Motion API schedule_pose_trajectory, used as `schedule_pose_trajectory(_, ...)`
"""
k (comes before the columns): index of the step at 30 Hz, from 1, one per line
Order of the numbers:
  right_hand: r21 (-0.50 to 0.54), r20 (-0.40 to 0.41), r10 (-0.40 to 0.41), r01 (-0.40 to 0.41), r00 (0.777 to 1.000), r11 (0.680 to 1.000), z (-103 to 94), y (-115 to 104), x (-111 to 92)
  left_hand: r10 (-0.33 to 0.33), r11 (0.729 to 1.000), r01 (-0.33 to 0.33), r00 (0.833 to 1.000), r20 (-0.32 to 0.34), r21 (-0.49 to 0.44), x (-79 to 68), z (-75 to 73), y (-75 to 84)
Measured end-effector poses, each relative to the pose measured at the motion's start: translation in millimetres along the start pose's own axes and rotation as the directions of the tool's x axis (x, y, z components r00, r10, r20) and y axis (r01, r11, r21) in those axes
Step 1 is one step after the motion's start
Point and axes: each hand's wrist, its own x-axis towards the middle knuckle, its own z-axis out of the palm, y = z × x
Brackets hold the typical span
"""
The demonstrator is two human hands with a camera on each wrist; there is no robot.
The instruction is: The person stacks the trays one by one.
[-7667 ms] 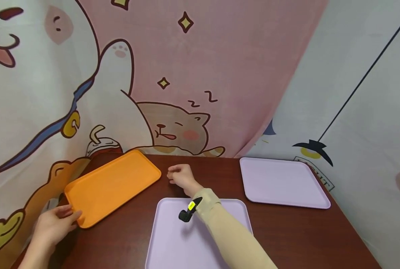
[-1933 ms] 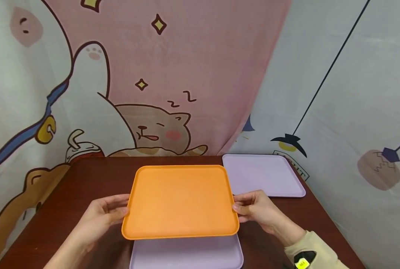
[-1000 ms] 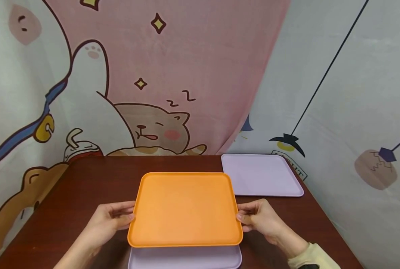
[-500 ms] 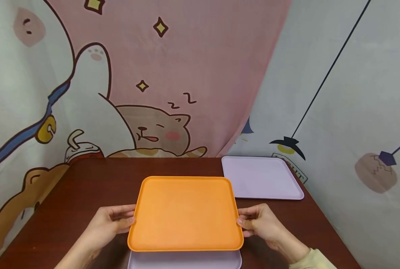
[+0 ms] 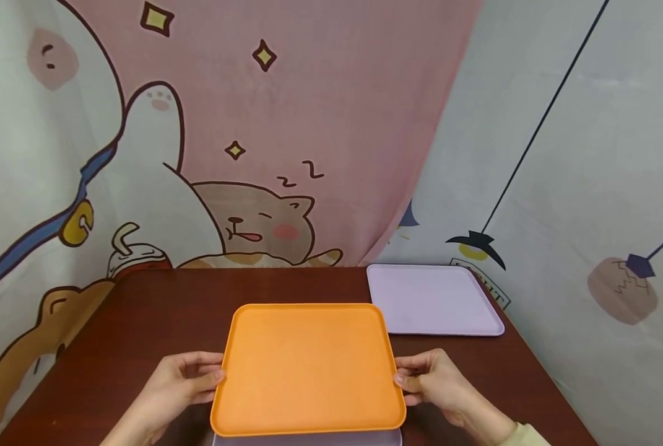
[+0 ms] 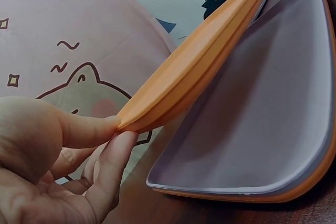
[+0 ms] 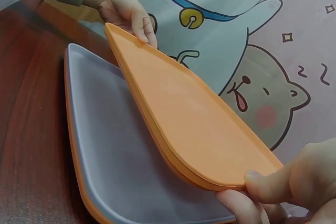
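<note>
Both hands hold an orange tray (image 5: 309,368) in the air, one at each short side. My left hand (image 5: 169,384) pinches its left rim between thumb and fingers, and my right hand (image 5: 439,381) pinches the right rim. The tray hangs tilted over a lilac tray (image 6: 273,93), apart from it in both wrist views. From the head only the lilac tray's near strip shows; the orange one hides the rest. Directly beneath the lilac tray an orange edge (image 7: 76,167) is visible, apparently another tray stacked under it.
A second lilac tray (image 5: 434,300) lies at the back right of the dark brown table (image 5: 169,310). Behind the table hangs a cartoon-printed cloth (image 5: 337,111), close to its back and side edges.
Earlier the orange tray lay at the back left with my left hand at its corner. Now both hands hold it over the middle lilac tray, slightly lower and nearer than two seconds ago.
</note>
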Motion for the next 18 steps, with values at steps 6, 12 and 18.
schedule_pose_trajectory(6,0.003,-0.002,0.01,-0.01,1.0,1.0,0.6,4.2,-2.2,0.001,1.0,-0.001,1.0,0.018,0.0,-0.5,-1.5,-6.9)
schedule_pose_trajectory(12,0.012,0.009,0.017,-0.017,1.0,1.0,1.0,8.4,-2.8,-0.014,1.0,0.014,0.999,0.038,-0.009,0.4,-1.8,-12.9)
schedule_pose_trajectory(18,0.02,0.012,0.02,-0.02,1.0,1.0,1.4,13.3,-3.4,-0.017,1.0,0.018,0.997,0.07,-0.014,0.0,-2.6,-20.0)
